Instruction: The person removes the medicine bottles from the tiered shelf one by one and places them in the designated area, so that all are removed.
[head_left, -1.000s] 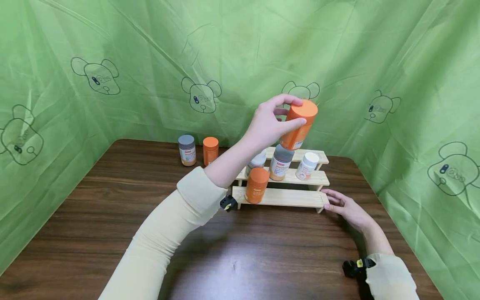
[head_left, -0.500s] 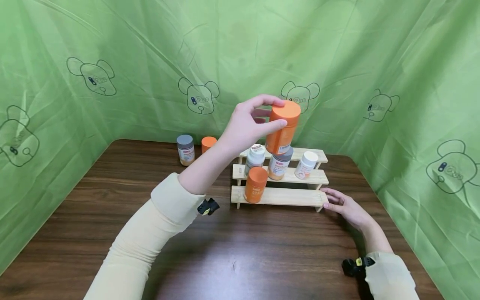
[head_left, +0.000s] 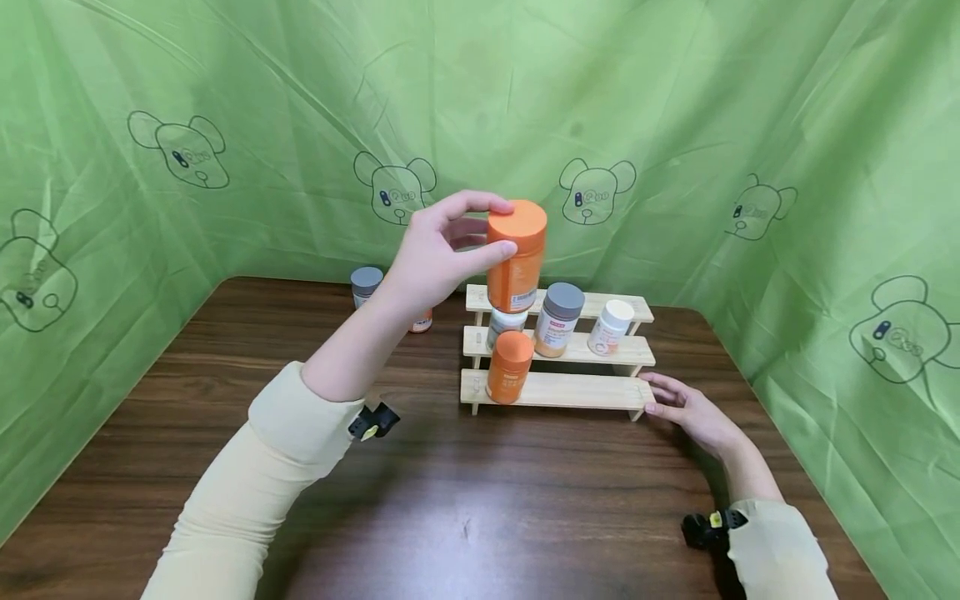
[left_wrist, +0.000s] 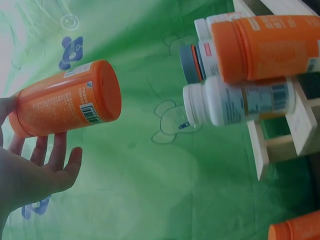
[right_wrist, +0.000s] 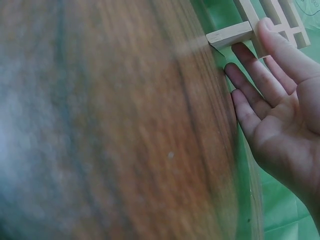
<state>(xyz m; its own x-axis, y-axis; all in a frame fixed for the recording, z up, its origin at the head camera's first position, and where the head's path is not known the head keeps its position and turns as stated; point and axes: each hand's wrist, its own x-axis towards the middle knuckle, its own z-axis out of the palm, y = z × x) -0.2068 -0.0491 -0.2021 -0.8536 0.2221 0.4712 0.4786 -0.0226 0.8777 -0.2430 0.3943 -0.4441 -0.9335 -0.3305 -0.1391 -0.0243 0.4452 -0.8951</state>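
My left hand (head_left: 442, 250) holds a large orange bottle (head_left: 517, 258) upright in the air between thumb and fingers, in front of the top tier's left end. The wooden three-tier rack (head_left: 585, 392) carries a smaller orange bottle (head_left: 512, 368) on its lowest tier. On the middle tier stand a white bottle (head_left: 498, 327), partly hidden, a grey-capped bottle (head_left: 558, 321) and a small white bottle (head_left: 611, 328). My right hand (head_left: 697, 419) touches the rack's lower right end with thumb and fingers; the right wrist view shows this hand (right_wrist: 285, 95) at the wooden edge.
Behind my left forearm, a grey-capped bottle (head_left: 366, 283) and an orange bottle (head_left: 422, 322) stand on the dark wooden table (head_left: 525, 492), both partly hidden. Green cloth (head_left: 480, 100) with mouse-like drawings hangs around the back and sides.
My left hand has carried the large orange bottle leftward, from above the grey-capped bottle to above the white one, and it hangs more upright. My right hand has stayed at the rack's end.
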